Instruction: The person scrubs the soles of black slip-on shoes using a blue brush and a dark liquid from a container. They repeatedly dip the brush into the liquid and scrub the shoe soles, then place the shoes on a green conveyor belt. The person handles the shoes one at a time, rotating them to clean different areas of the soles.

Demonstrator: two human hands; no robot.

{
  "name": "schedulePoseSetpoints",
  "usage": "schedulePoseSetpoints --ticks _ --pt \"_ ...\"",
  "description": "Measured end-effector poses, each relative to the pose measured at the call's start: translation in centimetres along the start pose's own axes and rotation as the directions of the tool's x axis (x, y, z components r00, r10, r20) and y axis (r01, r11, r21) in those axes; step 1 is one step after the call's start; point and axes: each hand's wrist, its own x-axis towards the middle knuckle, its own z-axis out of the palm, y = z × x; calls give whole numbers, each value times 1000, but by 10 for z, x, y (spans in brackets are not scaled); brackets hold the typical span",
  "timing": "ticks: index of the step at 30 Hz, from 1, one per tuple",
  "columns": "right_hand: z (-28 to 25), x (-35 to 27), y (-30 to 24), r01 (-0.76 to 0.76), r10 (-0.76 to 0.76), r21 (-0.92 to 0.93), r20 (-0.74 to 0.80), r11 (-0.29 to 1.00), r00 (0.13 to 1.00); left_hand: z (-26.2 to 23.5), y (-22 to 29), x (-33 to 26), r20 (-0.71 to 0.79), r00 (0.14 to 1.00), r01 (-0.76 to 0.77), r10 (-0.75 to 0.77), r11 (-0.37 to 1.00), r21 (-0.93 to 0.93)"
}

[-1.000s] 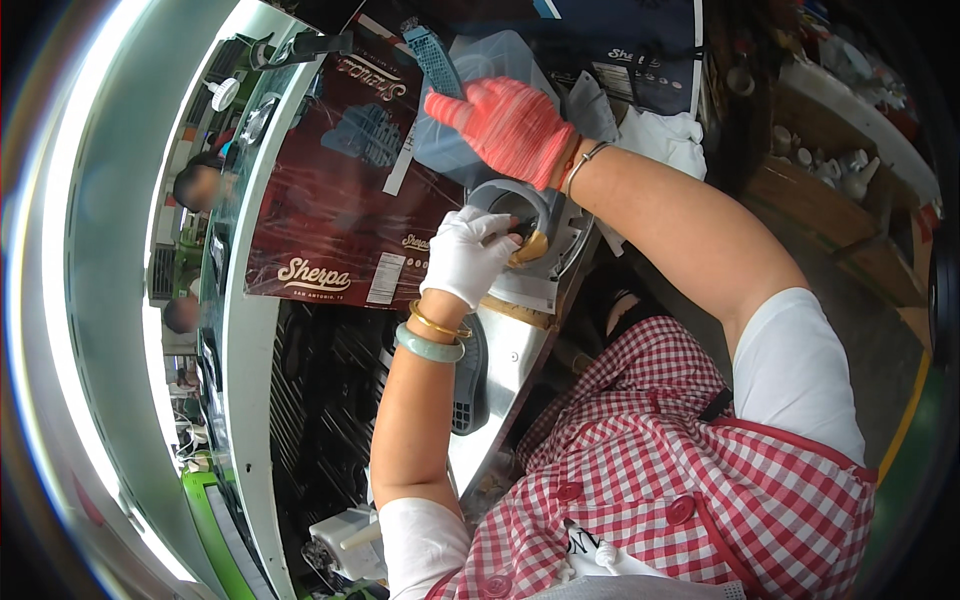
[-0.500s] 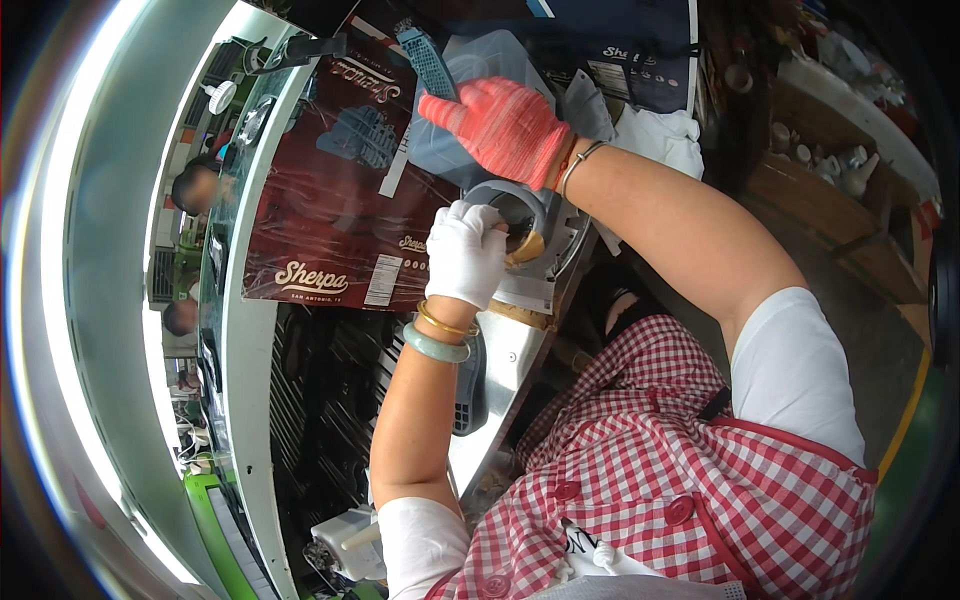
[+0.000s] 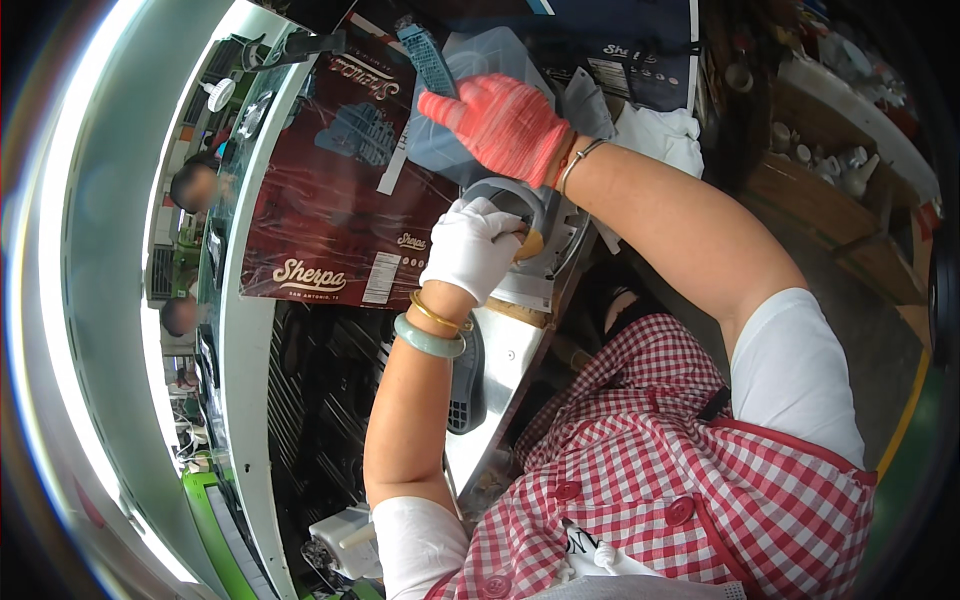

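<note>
My right hand [image 3: 500, 128], in a pink-red knit glove, is closed on a blue-grey shoe sole [image 3: 427, 58] with a textured surface, which sticks up past the thumb. Below it is a translucent plastic bin [image 3: 440, 148]. My left hand [image 3: 474, 248], in a white glove, has its fingers curled at the rim of a round grey container [image 3: 538, 203]. A tan, wooden-looking piece [image 3: 530, 243] shows at the fingertips; most of it is hidden, so its kind is unclear. Another dark sole [image 3: 467, 385] lies beside my left wrist.
Dark red printed cardboard [image 3: 330, 220] covers the surface on the left. Several black soles [image 3: 320, 400] lie nearer me. A white cloth [image 3: 655, 140] sits right of the bin. A wooden crate [image 3: 830, 190] with loose items stands at the right. Two people are visible far left.
My left hand has shifted slightly left and turned, and less of the tan piece shows beside it. My right hand and the sole have stayed almost in place.
</note>
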Motion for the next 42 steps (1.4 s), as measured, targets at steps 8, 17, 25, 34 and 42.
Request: schedulePoseSetpoints --ticks 8,17,25,34,42 --pt "1 0 0 1 -1 10 -7 1000 1000 8 4 0 -11 999 34 -34 999 10" --pt "8 -1 3 59 -65 -40 -182 997 981 17 1 -12 -212 977 42 19 959 280" --pt "9 -1 4 64 -78 -79 -181 995 980 17 -6 -14 -231 972 21 32 975 222" --pt "7 -1 3 73 -81 -58 -168 996 982 5 -8 -12 -143 989 -25 29 999 30" --pt "9 -2 5 70 -79 -58 -176 996 981 -1 2 -2 -25 993 -113 118 981 157"
